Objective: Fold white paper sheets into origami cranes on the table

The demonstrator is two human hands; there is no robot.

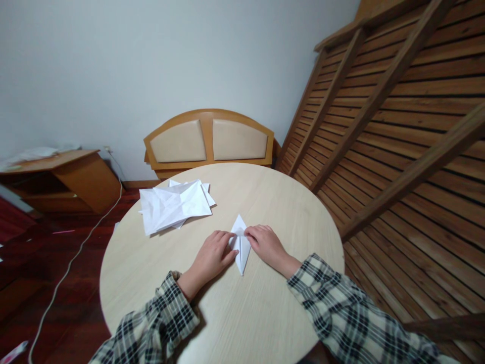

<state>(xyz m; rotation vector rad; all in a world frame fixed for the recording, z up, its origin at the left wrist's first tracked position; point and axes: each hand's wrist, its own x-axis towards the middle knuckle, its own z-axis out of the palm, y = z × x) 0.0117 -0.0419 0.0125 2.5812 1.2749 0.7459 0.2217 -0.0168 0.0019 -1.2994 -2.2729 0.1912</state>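
The left hand (215,255) and right hand (267,243), both narrowed, hold a diamond-shaped folded paper (243,247) by its two sides on the round table (280,202). I see creased white sheets (176,205) piled beyond the left hand

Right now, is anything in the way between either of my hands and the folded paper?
Nothing visible is: your left hand and right hand both touch the folded paper. The creased white sheets lie apart from it, farther off to the left on the round table.
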